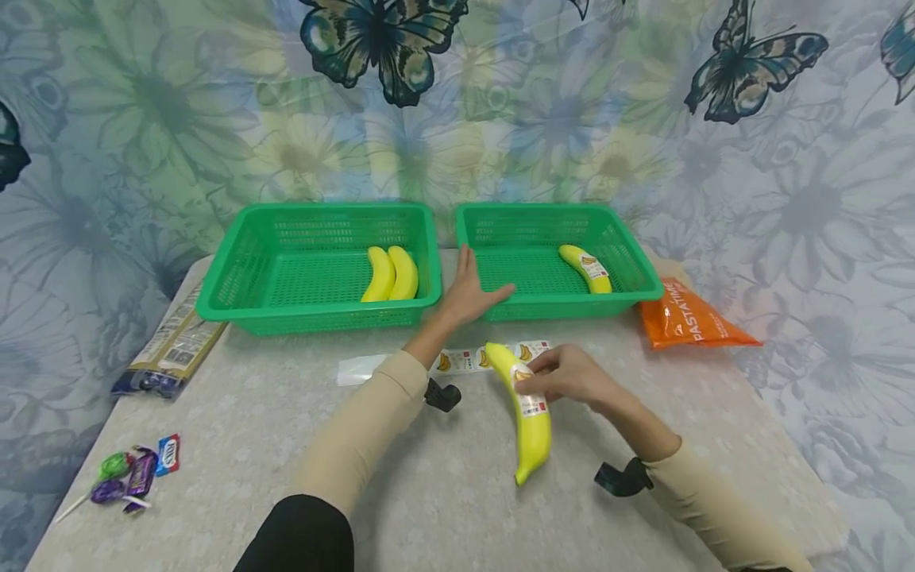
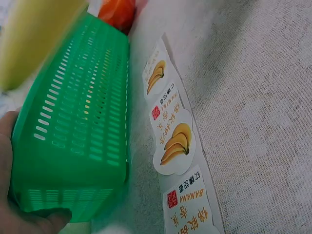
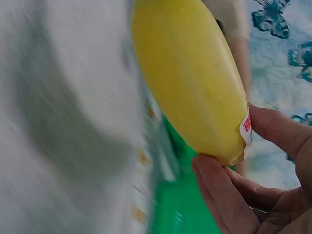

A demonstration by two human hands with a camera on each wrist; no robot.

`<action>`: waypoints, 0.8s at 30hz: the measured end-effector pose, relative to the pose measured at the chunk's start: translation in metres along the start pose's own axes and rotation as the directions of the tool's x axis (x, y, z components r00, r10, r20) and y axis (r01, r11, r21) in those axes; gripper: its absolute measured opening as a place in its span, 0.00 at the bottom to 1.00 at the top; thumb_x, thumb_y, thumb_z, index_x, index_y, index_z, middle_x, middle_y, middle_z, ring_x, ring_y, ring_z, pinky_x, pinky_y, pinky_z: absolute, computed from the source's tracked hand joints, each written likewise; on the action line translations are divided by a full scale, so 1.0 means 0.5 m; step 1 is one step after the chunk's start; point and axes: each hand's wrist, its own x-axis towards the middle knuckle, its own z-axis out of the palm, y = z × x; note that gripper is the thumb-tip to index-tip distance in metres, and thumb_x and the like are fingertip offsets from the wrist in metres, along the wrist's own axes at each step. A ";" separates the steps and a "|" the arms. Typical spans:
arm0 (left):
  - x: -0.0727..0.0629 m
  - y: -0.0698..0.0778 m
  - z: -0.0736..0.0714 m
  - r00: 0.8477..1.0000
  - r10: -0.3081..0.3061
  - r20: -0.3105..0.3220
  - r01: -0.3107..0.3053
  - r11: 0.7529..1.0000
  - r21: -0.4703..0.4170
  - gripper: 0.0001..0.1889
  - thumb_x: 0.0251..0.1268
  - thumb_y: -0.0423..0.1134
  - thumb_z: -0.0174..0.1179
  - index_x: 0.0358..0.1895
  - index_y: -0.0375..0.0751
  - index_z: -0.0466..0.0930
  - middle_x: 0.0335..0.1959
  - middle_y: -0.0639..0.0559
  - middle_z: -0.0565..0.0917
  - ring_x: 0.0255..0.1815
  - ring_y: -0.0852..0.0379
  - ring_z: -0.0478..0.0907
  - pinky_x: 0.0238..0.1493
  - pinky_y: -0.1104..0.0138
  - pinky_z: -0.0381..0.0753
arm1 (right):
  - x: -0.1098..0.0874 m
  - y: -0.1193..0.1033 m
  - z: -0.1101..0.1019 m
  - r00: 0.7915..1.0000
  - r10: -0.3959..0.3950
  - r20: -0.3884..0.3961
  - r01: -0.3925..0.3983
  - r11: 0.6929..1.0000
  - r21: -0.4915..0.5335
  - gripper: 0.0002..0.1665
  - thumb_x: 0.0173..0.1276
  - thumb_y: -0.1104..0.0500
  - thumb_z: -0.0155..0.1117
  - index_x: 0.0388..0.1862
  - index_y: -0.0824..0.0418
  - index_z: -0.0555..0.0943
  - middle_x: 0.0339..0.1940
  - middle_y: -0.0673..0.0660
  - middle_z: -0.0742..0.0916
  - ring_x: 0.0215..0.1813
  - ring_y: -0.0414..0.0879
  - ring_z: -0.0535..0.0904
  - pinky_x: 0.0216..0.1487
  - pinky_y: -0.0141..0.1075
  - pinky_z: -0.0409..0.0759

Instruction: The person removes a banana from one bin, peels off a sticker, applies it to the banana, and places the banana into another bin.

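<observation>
My right hand (image 1: 568, 377) pinches a yellow banana (image 1: 532, 449) around its middle, thumb and fingertips beside a printed label on it. In the right wrist view, the banana (image 3: 190, 78) fills the upper middle, the label's edge near my thumb. My left hand (image 1: 468, 298) touches the near left corner of the right green basket (image 1: 543, 308), fingers straight along its side and thumb spread over the front. A strip of banana stickers (image 1: 461, 361) lies on the table below; the left wrist view shows the sticker strip (image 2: 178, 146) close up. One labelled banana (image 1: 588, 268) sits in the right basket.
Another green basket (image 1: 322, 322) stands left, holding two bananas without visible labels (image 1: 391, 274). An orange packet (image 1: 689, 318) is at the right, a gold and dark packet (image 1: 171, 345) at the left. Several wrapped sweets (image 1: 132, 473) lie at the front left. A patterned cloth hangs behind.
</observation>
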 end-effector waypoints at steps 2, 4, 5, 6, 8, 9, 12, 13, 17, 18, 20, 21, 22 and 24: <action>0.001 -0.002 0.000 1.000 0.007 -0.010 -0.007 1.000 -0.012 0.61 0.58 0.68 0.58 0.78 0.38 0.28 0.80 0.52 0.24 0.80 0.41 0.45 0.75 0.47 0.59 | -0.004 -0.027 -0.054 1.000 -0.007 -0.017 0.006 0.998 -0.060 0.35 0.55 0.46 0.76 0.54 0.69 0.81 0.47 0.62 0.87 0.39 0.44 0.85 0.43 0.39 0.87; 0.002 -0.004 0.001 1.000 0.013 -0.019 -0.014 1.000 -0.026 0.62 0.56 0.68 0.60 0.78 0.38 0.28 0.80 0.52 0.24 0.80 0.41 0.45 0.75 0.47 0.60 | -0.004 -0.057 -0.108 0.999 -0.022 -0.028 0.018 0.993 -0.119 0.39 0.56 0.44 0.75 0.59 0.69 0.78 0.53 0.66 0.85 0.42 0.45 0.85 0.46 0.40 0.86; 0.002 -0.005 0.000 1.000 0.015 -0.019 -0.016 0.999 -0.039 0.63 0.56 0.68 0.61 0.78 0.39 0.28 0.80 0.52 0.24 0.80 0.41 0.45 0.74 0.46 0.60 | -0.003 -0.073 -0.134 0.999 -0.024 -0.037 0.018 0.988 -0.152 0.41 0.56 0.43 0.74 0.60 0.69 0.77 0.55 0.66 0.83 0.43 0.46 0.86 0.47 0.41 0.86; 0.002 -0.006 0.000 1.000 0.018 -0.017 -0.018 0.999 -0.051 0.63 0.55 0.68 0.62 0.78 0.39 0.27 0.80 0.52 0.24 0.80 0.41 0.44 0.74 0.46 0.60 | 0.000 -0.090 -0.157 0.998 -0.029 -0.049 0.020 0.985 -0.169 0.41 0.57 0.43 0.74 0.61 0.69 0.76 0.57 0.67 0.82 0.43 0.46 0.86 0.48 0.41 0.86; 0.002 -0.008 0.000 1.000 0.022 -0.011 -0.023 0.997 -0.071 0.65 0.54 0.67 0.63 0.78 0.40 0.26 0.80 0.53 0.24 0.81 0.41 0.44 0.74 0.46 0.60 | 0.010 -0.122 -0.202 0.997 -0.033 -0.066 0.017 0.974 -0.226 0.44 0.57 0.40 0.73 0.62 0.67 0.75 0.59 0.68 0.81 0.43 0.46 0.86 0.47 0.41 0.86; 0.002 -0.009 0.000 1.000 0.023 -0.007 -0.023 0.997 -0.077 0.65 0.53 0.67 0.64 0.78 0.41 0.26 0.80 0.53 0.24 0.81 0.41 0.43 0.74 0.46 0.60 | 0.018 -0.138 -0.223 0.996 -0.040 -0.079 0.018 0.967 -0.256 0.44 0.56 0.39 0.73 0.62 0.67 0.75 0.59 0.68 0.81 0.42 0.45 0.87 0.47 0.40 0.86; 0.002 -0.010 0.002 1.000 0.023 -0.003 -0.023 0.996 -0.086 0.66 0.52 0.67 0.65 0.78 0.41 0.25 0.80 0.54 0.23 0.81 0.42 0.42 0.75 0.46 0.59 | 0.046 -0.179 -0.280 0.992 -0.070 -0.100 0.036 0.948 -0.315 0.44 0.56 0.39 0.73 0.62 0.66 0.76 0.58 0.68 0.82 0.41 0.45 0.87 0.46 0.40 0.86; 0.002 -0.010 0.003 1.000 0.023 -0.005 -0.023 0.996 -0.086 0.66 0.52 0.66 0.65 0.78 0.41 0.26 0.80 0.54 0.23 0.81 0.42 0.42 0.75 0.47 0.59 | 0.059 -0.191 -0.297 0.991 -0.091 -0.102 0.051 0.939 -0.339 0.43 0.56 0.39 0.73 0.61 0.67 0.77 0.57 0.67 0.83 0.40 0.45 0.87 0.45 0.40 0.86; 0.002 -0.010 0.004 1.000 0.016 -0.009 -0.017 0.995 -0.098 0.65 0.53 0.65 0.66 0.78 0.39 0.27 0.80 0.54 0.23 0.81 0.42 0.43 0.75 0.47 0.59 | 0.119 -0.228 -0.355 0.983 -0.163 -0.083 0.121 0.920 -0.373 0.37 0.59 0.45 0.73 0.57 0.70 0.79 0.49 0.63 0.87 0.37 0.43 0.86 0.43 0.38 0.87; 0.002 -0.010 0.004 1.000 0.016 -0.007 -0.017 0.995 -0.101 0.65 0.53 0.65 0.66 0.78 0.39 0.27 0.80 0.54 0.24 0.81 0.42 0.43 0.75 0.48 0.60 | 0.136 -0.234 -0.367 0.981 -0.175 -0.078 0.133 0.913 -0.385 0.36 0.60 0.46 0.73 0.57 0.71 0.80 0.48 0.62 0.87 0.36 0.42 0.86 0.42 0.38 0.87; 0.002 -0.011 0.004 1.000 0.016 -0.005 -0.016 0.994 -0.105 0.65 0.53 0.65 0.66 0.78 0.39 0.28 0.80 0.53 0.24 0.81 0.42 0.43 0.74 0.48 0.60 | 0.170 -0.244 -0.386 0.982 -0.176 -0.072 0.131 0.902 -0.413 0.36 0.60 0.45 0.72 0.58 0.70 0.79 0.49 0.63 0.87 0.36 0.41 0.86 0.42 0.37 0.87; 0.002 -0.010 0.004 1.000 0.016 -0.005 -0.016 0.994 -0.106 0.65 0.53 0.65 0.66 0.78 0.39 0.27 0.80 0.53 0.24 0.81 0.42 0.44 0.74 0.48 0.61 | 0.188 -0.248 -0.395 0.983 -0.170 -0.068 0.125 0.895 -0.427 0.38 0.60 0.44 0.72 0.59 0.71 0.78 0.52 0.65 0.86 0.36 0.41 0.86 0.43 0.37 0.87; 0.002 -0.011 0.004 1.000 0.017 -0.003 -0.017 0.994 -0.109 0.65 0.53 0.64 0.66 0.78 0.40 0.27 0.80 0.54 0.24 0.81 0.42 0.44 0.74 0.48 0.61 | 0.205 -0.251 -0.402 0.984 -0.163 -0.068 0.117 0.891 -0.439 0.38 0.60 0.44 0.72 0.59 0.71 0.78 0.55 0.67 0.84 0.37 0.41 0.86 0.44 0.38 0.87; 0.005 -0.012 0.003 1.000 0.018 -0.001 -0.018 0.993 -0.116 0.64 0.54 0.63 0.66 0.78 0.40 0.27 0.80 0.54 0.23 0.81 0.42 0.44 0.74 0.48 0.62 | 0.239 -0.253 -0.414 0.988 -0.138 -0.074 0.087 0.879 -0.468 0.41 0.60 0.42 0.71 0.62 0.70 0.76 0.62 0.69 0.80 0.38 0.42 0.86 0.46 0.40 0.86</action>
